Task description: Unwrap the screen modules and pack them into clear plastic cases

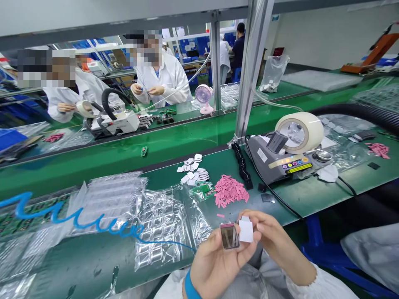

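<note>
My left hand holds a small dark square part with a pink rim between thumb and fingers, just above my lap. My right hand pinches a small white square pad right beside that part, touching its right edge. Both hands are closed on what they hold, near the front edge of the green bench. A blue band sits on my left wrist.
On the bench lie a pile of pink strips, white pads, a small green circuit board, clear blister trays, a blue coiled cable and a tape dispenser with a large roll. Two people in white coats work opposite.
</note>
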A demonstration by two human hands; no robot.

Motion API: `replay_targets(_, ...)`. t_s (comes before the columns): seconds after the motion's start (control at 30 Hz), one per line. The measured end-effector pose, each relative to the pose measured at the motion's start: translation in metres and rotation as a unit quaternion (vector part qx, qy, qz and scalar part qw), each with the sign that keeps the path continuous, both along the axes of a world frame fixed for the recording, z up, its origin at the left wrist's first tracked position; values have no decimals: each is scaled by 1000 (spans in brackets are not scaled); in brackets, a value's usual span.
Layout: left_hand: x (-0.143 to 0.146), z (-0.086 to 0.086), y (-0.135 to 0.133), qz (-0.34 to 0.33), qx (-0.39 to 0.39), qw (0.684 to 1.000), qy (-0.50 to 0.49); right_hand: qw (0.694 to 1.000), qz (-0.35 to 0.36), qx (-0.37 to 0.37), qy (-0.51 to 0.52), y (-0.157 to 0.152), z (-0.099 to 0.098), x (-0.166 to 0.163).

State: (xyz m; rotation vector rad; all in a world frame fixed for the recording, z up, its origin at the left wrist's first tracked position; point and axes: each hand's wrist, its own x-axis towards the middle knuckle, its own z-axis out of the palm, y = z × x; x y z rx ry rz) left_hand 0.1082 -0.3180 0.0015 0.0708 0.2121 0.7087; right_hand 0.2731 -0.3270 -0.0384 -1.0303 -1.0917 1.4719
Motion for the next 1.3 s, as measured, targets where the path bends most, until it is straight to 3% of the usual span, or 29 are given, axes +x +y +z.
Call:
replay_targets(0.13,3,1,-1,-23,-19,1000,-6,991,62,-20,120,1,9,-5)
replay_targets(0.3,8,-1,-1,-30,-20,999,-15,977,54,-59,196,-4,2,-13)
replay_targets(0.47,9,-5,0,-67,-16,997,-17,972,-55,-76,217,4,-6,-9)
replay_targets(0.57,8,-7,-2,-85,-40,995,-20,966,-138,-57,209,13,-7,5)
replay_targets(0.67,7,-8,-5,-96,-77,992,-19,974,-162,-7,159,13,2,21)
replay_targets(0.77,9,-7,-9,-126,-114,985,-11,987,-101,104,69,8,17,31)
replay_targets(0.9,12,-5,-13,-149,-136,979,4,972,4,231,-38,12,38,35)
replay_targets(1.0,13,-4,-14,-163,-140,976,24,931,91,317,-155,20,52,36)
replay_targets(1.1,12,-2,-14,-170,-145,974,37,889,143,380,-210,25,63,36)
replay_targets(1.3,14,1,-12,-181,-139,972,50,831,225,406,-308,24,75,35)
